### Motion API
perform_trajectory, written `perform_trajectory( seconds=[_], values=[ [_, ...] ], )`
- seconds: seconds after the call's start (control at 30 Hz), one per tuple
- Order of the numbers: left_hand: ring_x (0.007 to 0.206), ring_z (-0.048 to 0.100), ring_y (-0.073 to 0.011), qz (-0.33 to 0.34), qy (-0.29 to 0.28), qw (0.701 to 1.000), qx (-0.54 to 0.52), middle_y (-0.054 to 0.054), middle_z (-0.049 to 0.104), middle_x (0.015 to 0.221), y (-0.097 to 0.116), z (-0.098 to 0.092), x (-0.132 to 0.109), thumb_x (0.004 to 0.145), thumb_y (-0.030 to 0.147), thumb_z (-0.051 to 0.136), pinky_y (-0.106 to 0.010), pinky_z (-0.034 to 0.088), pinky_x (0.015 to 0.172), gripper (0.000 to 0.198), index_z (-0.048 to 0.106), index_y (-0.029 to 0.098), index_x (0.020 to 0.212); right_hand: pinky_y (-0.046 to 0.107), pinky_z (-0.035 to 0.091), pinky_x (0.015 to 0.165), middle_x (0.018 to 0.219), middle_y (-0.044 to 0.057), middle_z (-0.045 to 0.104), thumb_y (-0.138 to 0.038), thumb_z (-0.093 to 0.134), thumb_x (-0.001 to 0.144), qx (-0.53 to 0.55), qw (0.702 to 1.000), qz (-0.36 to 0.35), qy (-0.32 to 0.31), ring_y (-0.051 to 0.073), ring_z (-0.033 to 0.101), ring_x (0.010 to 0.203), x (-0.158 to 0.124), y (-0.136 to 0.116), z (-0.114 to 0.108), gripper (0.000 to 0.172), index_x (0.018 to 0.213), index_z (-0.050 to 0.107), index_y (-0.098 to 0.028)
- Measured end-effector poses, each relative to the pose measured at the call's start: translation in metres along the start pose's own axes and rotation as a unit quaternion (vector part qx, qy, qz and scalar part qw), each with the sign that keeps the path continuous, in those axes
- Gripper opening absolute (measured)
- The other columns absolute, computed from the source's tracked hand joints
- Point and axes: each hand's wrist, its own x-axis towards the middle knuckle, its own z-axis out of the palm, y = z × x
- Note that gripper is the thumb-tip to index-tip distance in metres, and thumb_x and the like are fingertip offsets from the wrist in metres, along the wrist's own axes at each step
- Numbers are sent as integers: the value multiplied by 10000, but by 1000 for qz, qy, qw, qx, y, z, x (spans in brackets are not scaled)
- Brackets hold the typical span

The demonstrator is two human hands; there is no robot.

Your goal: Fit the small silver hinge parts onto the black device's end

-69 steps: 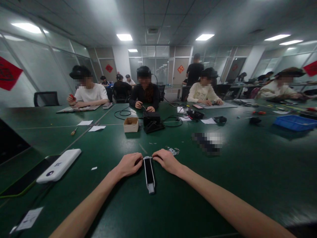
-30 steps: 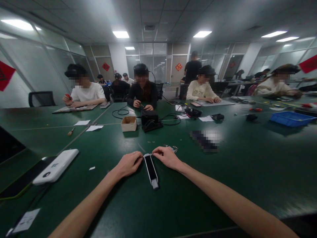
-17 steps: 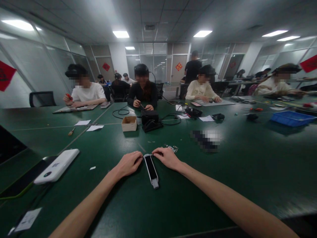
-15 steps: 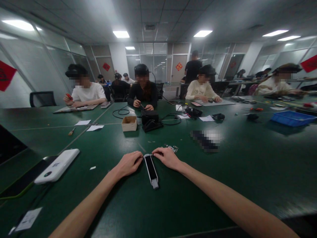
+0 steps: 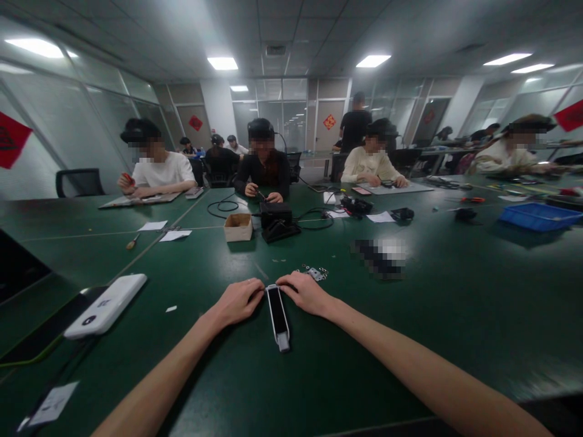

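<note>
Green tabletop [image 5: 328,382] | 1 device [image 5: 277,312] between left hand [image 5: 239,300], right hand [image 5: 307,293] | 1 blue tray [image 5: 532,223]

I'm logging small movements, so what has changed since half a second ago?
The slim black-and-white device has swung its near end slightly left and toward the wearer. The right hand has shifted slightly left, uncovering more of the small metal parts. No clear grasp or release shows. The left hand and open box look unmoved.

My bare left hand [image 5: 239,300] and bare right hand [image 5: 306,294] flank the far end of a slim, white-framed black device [image 5: 277,312] on a green tabletop [image 5: 241,382], small silvery metal pieces [image 5: 315,274] beyond it, rightward.
</note>
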Motion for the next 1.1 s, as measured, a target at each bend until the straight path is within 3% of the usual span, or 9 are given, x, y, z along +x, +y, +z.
perform_trajectory(
  seconds=[0.6, 0.8, 1.0, 1.1],
  values=[
    [752, 588, -169, 9, 13, 1000, -5, -44, 619, 873, -4, 2, -1, 905, 239, 391, -260, 438, 686, 173, 554, 180, 904, 332, 445, 807, 937, 68, 632, -161, 579, 818, -56, 997, -19, 53, 186, 540, 888, -1, -2, 2, 121, 938, 593, -154],
    [744, 586, -163, -1, 16, 1000, -9, -41, 621, 869, -2, 2, -1, 892, 234, 409, -249, 434, 679, 166, 566, 182, 895, 291, 446, 688, 770, 35, 563, -98, 554, 784, -47, 996, -12, 77, 160, 506, 735, -2, -4, 1, 57, 771, 554, -154],
    [749, 593, -166, -5, 14, 1000, -4, -38, 629, 857, 0, 1, -2, 892, 235, 411, -252, 438, 682, 170, 574, 183, 892, 326, 480, 764, 886, 60, 552, -63, 454, 820, -20, 994, -44, 100, 176, 530, 827, -4, -2, 4, 353, 1147, 550, -155],
    [753, 597, -171, -8, 14, 1000, -3, -40, 633, 857, 2, 0, -2, 890, 241, 411, -256, 443, 683, 178, 580, 183, 893, 340, 484, 831, 1014, 87, 518, -45, 419, 827, -7, 993, -56, 107, 179, 533, 917, -5, 2, 6, 437, 1234, 511, -175]
  ],
)
